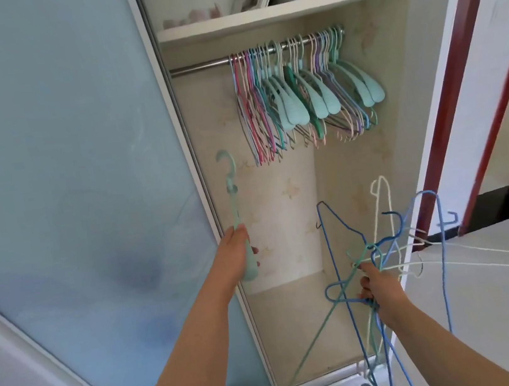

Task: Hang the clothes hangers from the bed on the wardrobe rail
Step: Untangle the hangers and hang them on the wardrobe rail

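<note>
My left hand grips a mint-green plastic hanger by one arm, edge-on, hook pointing up, at the left edge of the open wardrobe. My right hand holds a tangled bundle of thin wire hangers in blue, white and green, low in front of the wardrobe opening. Above both hands, the metal rail carries several hangers, pink, purple, blue and mint, bunched toward its right end. The rail's left stretch is bare.
A frosted blue sliding door covers the wardrobe's left side. A white shelf with a picture frame and dark items sits above the rail. A dark red door frame and a white wall stand at the right.
</note>
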